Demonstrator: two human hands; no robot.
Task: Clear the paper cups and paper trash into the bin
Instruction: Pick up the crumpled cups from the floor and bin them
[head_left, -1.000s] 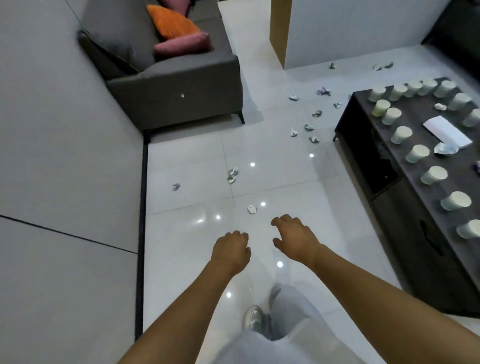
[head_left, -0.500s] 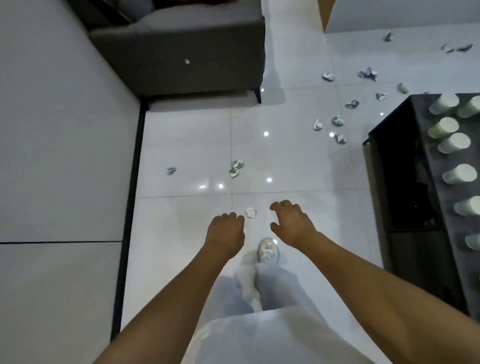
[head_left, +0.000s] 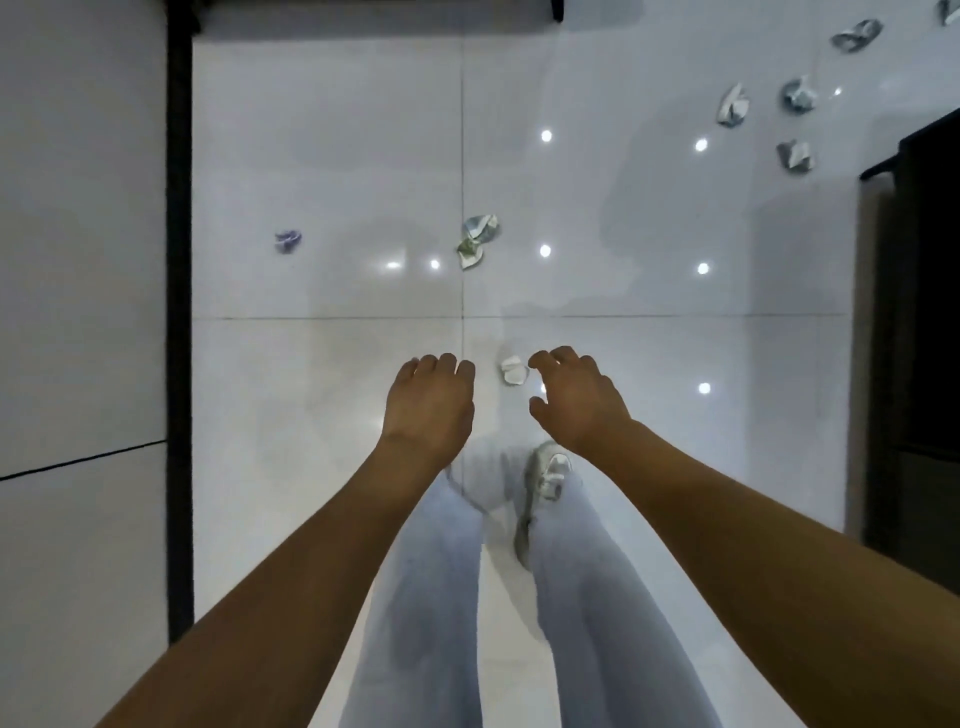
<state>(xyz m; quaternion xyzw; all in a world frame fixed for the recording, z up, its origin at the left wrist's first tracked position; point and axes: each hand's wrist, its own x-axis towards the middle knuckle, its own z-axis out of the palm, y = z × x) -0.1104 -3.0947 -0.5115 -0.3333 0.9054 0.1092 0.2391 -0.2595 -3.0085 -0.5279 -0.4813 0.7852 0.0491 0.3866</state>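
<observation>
Both hands reach lower than half a second ago: the right hand, fingers loosely curled and empty, now hangs just beside the small white paper scrap on the floor tiles; the left hand hangs relaxed, empty. The sofa has slid out of view.

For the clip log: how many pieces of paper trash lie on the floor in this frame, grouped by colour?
White crumpled paper: 1
Purple paper scrap: 1
Green-and-white paper wads: 2
Grey-white crumpled papers: 5, one cut by the frame edge
Total: 9
</observation>
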